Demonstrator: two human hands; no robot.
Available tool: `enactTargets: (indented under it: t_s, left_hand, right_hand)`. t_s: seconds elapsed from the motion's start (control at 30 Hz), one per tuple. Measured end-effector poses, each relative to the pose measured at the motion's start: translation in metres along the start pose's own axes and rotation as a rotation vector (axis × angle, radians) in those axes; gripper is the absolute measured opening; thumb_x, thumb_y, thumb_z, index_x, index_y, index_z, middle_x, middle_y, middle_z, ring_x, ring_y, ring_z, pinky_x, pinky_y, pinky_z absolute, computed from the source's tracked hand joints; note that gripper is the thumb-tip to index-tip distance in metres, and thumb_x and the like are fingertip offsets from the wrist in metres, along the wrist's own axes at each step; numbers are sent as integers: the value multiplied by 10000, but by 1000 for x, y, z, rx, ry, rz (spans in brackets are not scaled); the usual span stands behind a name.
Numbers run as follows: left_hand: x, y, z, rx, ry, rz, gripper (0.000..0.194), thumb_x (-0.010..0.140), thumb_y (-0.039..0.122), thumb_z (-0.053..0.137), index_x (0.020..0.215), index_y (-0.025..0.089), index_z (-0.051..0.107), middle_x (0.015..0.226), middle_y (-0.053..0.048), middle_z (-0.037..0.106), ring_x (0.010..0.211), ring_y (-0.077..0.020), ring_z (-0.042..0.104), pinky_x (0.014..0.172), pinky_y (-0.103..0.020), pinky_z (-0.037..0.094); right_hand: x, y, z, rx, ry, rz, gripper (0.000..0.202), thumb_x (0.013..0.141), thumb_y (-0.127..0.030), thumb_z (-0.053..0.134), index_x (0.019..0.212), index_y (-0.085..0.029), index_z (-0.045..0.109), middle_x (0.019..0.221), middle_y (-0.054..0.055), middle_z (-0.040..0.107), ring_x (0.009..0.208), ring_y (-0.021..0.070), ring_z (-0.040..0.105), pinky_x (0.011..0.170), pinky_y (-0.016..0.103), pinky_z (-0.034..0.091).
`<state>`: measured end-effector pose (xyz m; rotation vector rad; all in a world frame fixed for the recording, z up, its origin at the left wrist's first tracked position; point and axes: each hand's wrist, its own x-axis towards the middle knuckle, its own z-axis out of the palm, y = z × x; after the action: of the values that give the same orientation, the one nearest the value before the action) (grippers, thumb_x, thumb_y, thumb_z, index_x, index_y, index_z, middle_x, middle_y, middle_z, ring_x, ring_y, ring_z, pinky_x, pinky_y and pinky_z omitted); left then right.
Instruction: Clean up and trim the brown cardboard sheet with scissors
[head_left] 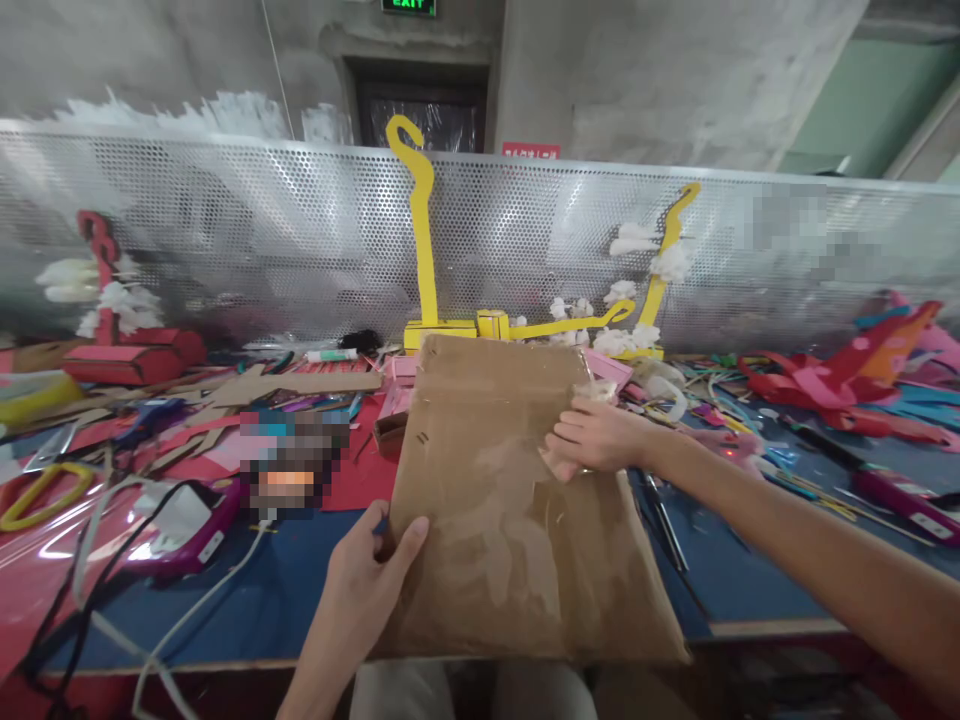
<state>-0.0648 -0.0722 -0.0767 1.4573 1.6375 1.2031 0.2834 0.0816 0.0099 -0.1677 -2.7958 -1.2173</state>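
Note:
A large flat piece of brown cardboard (pixel 480 480) leans over the table's front edge, its lower end above my lap. Shiny strips and paler torn patches mark its surface. My left hand (pixel 375 575) grips its left edge, thumb on the face and fingers partly hidden behind. Toward the upper right edge, my right hand (pixel 596 437) is closed, fingers curled against the board. Crumpled clear tape (pixel 600 378) shows at its knuckles and seems to be in its grasp, though the fingers hide part of it.
Yellow hook-topped cardboard stands (pixel 424 240) and a red one (pixel 105 290) line the back, before a perforated metal screen (pixel 300 220). Purple-handled tools (pixel 202 540), cables, yellow scissors (pixel 45 497) and paper scraps crowd the left. Red fabric-like pieces (pixel 847 370) lie right.

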Motion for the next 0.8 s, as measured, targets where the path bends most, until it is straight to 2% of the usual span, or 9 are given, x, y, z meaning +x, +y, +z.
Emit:
enactTargets:
  t_s: [0.1,0.27,0.4,0.53,0.6,0.7,0.8]
  left_hand:
    - [-3,-2,-1,-36,12,-20,446,814,644,663,851,208,575,540,47,592,476,-130,511,443,-197,340]
    - [-7,0,-2,-94,45,-48,479,804,673,666,807,211,539,511,75,504,451,-102,431,435,-181,289]
    - [-7,-2,-1,-182,55,-72,489,800,684,667,852,212,552,564,43,592,477,-126,501,449,-191,339]
    - [-6,-8,-3,-203,32,-71,450,810,634,698,859,213,544,560,47,596,476,-116,500,439,-180,328]
    - [-7,-7,-5,-238,9,-74,437,817,619,700,868,213,545,578,44,612,480,-113,505,438,-179,340]
    - [-8,-4,-8,-301,17,-94,437,817,624,693,876,213,556,606,34,640,487,-115,519,439,-180,363]
    - [-8,-1,-6,-313,21,-91,436,812,623,697,835,217,539,546,62,575,443,-94,460,413,-170,322]
  right_hand:
    - [-4,18,-2,-24,0,-50,471,1074,-552,360,927,-194,628,727,-13,578,671,174,470,701,337,310]
    - [-11,44,-13,-50,-7,-60,447,1077,-537,361,912,-215,624,724,-21,558,680,174,458,769,341,348]
    - [-24,66,-21,-38,-89,1,461,1063,-563,370,899,-226,638,728,-14,574,704,180,488,789,344,366]
    - [-36,84,-21,-9,-152,69,513,1047,-600,373,912,-207,673,837,42,658,908,209,573,835,365,375]
    - [-45,91,-20,5,-166,87,535,1043,-605,382,928,-188,698,926,76,696,950,198,580,853,368,373]
    - [-68,107,-21,34,-192,149,535,1046,-567,400,958,-165,741,885,75,719,827,148,572,832,362,364]
    - [-104,127,-30,47,-216,260,625,1002,-629,404,763,-161,743,641,34,660,628,115,503,736,369,349]
